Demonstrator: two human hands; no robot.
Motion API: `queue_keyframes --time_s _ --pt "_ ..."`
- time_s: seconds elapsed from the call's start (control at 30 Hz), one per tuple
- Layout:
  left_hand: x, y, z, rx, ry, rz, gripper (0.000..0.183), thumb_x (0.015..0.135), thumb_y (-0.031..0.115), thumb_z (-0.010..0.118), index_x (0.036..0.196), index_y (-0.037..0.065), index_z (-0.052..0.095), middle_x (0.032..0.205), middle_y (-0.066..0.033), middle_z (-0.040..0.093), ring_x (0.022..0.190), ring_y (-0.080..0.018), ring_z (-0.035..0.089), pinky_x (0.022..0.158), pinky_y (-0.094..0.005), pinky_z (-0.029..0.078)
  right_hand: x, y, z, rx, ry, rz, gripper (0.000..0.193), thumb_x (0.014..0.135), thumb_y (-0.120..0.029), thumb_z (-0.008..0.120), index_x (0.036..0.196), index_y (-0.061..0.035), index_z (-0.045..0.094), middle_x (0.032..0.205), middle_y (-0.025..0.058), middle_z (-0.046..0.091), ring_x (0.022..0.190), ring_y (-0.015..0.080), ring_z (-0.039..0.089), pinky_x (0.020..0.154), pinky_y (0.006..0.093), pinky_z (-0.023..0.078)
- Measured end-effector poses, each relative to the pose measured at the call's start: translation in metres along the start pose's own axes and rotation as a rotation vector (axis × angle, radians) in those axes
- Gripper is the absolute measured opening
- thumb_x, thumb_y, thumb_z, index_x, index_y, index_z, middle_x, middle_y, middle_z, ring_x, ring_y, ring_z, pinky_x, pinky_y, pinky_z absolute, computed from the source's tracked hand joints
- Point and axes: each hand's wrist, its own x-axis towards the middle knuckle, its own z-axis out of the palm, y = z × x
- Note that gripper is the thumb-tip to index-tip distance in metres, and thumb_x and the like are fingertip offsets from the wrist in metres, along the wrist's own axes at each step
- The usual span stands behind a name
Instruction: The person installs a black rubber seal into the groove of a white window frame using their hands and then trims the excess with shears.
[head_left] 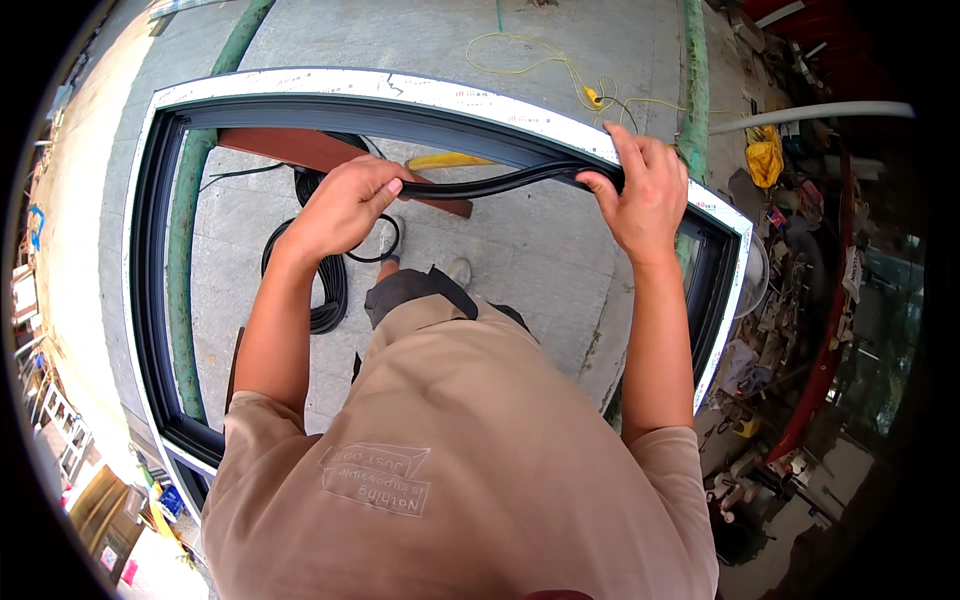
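A large window frame (400,88), dark grey with white printed film on its outer faces, surrounds me. A black rubber seal strip (480,188) runs along the inner side of its far rail and sags away from it between my hands. My left hand (350,205) pinches the strip between thumb and fingers. At the far right part of the rail, my right hand (645,190) has its fingers over the rail and its thumb against the strip. More black strip lies in a loose coil (330,295) on the floor, left of my feet.
Green poles (185,300) pass under the frame at both sides. Inside it lies a red-brown board (285,147) beside a yellow piece (450,160). Beyond the far rail, a yellow cord (560,60) trails over the paving. Tools and scrap (790,270) crowd the right side.
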Motion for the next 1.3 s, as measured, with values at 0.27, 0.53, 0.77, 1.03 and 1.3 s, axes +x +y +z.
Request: queue_keyframes --time_s 0.27,0.53,0.77,1.03,1.3 --pt "-0.01 -0.007 0.013 -0.876 -0.284 -0.156 0.035 0.119 0.039 0.065 0.126 0.005 0.07 0.09 -0.001 0.068 0.083 -0.012 0.06 0.08 -0.0277 0.049 0.0 -0.001 -0.002 0.041 -0.01 0.023 0.069 0.079 -0.049 0.096 0.138 -0.0184 0.079 0.111 0.0059 0.072 0.104 0.0312 0.067 0.094 0.0473 0.052" --pt "0.026 0.05 0.037 -0.184 0.042 -0.127 0.029 0.105 0.029 0.084 0.111 0.002 0.077 0.085 -0.0113 0.075 0.075 -0.0215 0.069 0.072 -0.038 0.054 0.0 -0.001 -0.001 0.045 -0.016 0.04 0.068 0.079 -0.049 0.097 0.138 -0.019 0.079 0.111 0.0056 0.072 0.105 0.0309 0.068 0.094 0.0477 0.052" --pt "0.048 0.057 0.051 0.255 0.465 0.018 0.032 0.101 0.035 0.085 0.115 0.006 0.082 0.1 -0.0165 0.081 0.091 -0.0395 0.079 0.076 -0.0467 0.061 0.0 -0.001 -0.004 0.057 -0.056 0.053 0.072 0.08 -0.05 0.097 0.141 -0.0189 0.078 0.113 0.0063 0.072 0.108 0.0311 0.068 0.098 0.0484 0.052" --pt "0.055 0.055 0.054 0.309 0.446 0.076 0.027 0.104 0.033 0.08 0.111 0.007 0.077 0.093 -0.013 0.075 0.084 -0.0411 0.076 0.069 -0.0526 0.06 0.0 -0.006 -0.005 0.04 -0.082 0.073 0.081 0.077 -0.055 0.099 0.145 -0.0184 0.076 0.117 0.008 0.072 0.112 0.0323 0.067 0.101 0.0498 0.051" --pt "0.057 0.052 0.056 0.307 0.424 0.068 0.027 0.105 0.032 0.078 0.11 0.006 0.076 0.096 -0.0139 0.077 0.084 -0.0435 0.076 0.071 -0.0542 0.061 0.006 -0.011 -0.004 0.099 -0.078 0.129 0.065 0.084 -0.052 0.096 0.135 -0.0151 0.079 0.114 0.0098 0.071 0.11 0.0343 0.065 0.102 0.0506 0.048"
